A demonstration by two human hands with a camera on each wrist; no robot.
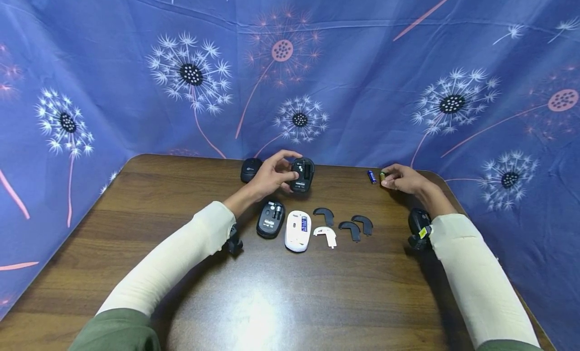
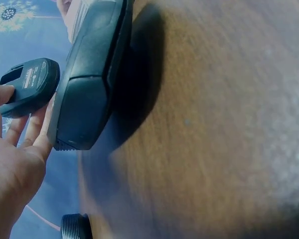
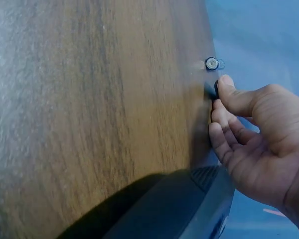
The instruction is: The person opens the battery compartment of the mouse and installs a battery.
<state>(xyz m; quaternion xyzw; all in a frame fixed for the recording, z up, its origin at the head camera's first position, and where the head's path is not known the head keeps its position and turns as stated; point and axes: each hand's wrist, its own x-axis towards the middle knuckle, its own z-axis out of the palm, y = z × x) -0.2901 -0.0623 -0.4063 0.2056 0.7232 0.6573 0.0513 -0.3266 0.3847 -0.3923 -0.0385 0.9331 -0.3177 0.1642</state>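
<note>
My left hand (image 1: 268,179) grips a black computer mouse (image 1: 306,176), its underside with the uncovered battery slot turned toward the head camera. In the left wrist view that mouse (image 2: 37,84) shows between thumb and fingers. At the far right of the table, my right hand (image 1: 402,180) pinches a battery (image 1: 382,177) between thumb and fingers. A blue battery (image 1: 372,177) lies just left of it; in the right wrist view the round end of this battery (image 3: 212,63) shows.
Nearer lie an upturned black mouse (image 1: 271,219) and a white mouse (image 1: 298,231), each with a battery inside. Right of them are black covers (image 1: 323,216) and one white cover (image 1: 325,236). Another black mouse (image 1: 250,169) sits behind my left wrist. A patterned cloth (image 1: 353,89) hangs behind the table.
</note>
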